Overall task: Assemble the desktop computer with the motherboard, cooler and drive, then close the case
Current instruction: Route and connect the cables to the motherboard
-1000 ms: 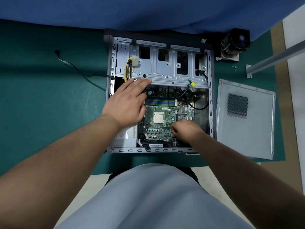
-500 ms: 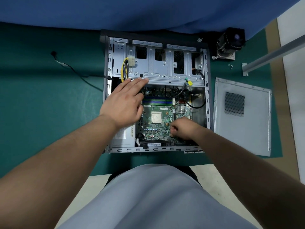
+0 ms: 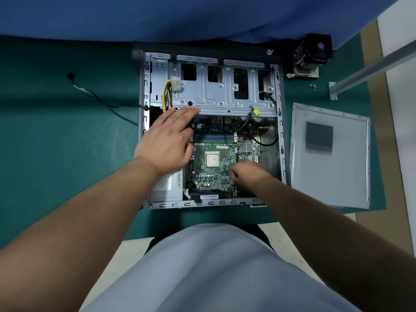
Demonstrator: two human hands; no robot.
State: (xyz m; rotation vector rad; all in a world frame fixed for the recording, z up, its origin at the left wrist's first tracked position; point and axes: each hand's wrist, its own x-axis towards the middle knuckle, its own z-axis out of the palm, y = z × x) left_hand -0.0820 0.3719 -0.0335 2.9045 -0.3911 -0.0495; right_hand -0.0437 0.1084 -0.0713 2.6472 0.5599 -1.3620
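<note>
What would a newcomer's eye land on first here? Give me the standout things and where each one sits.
First, the open computer case lying on the green mat, with the green motherboard and its bare square processor inside. Next, the two hands: the left hand spread flat at the board's far left corner, the right hand curled at its near right edge. To the right lie the grey side panel and, further back, the black cooler.

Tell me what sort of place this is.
Probably a computer repair or training bench: an open desktop case lies on a green mat, its side panel and cooler set aside.
</note>
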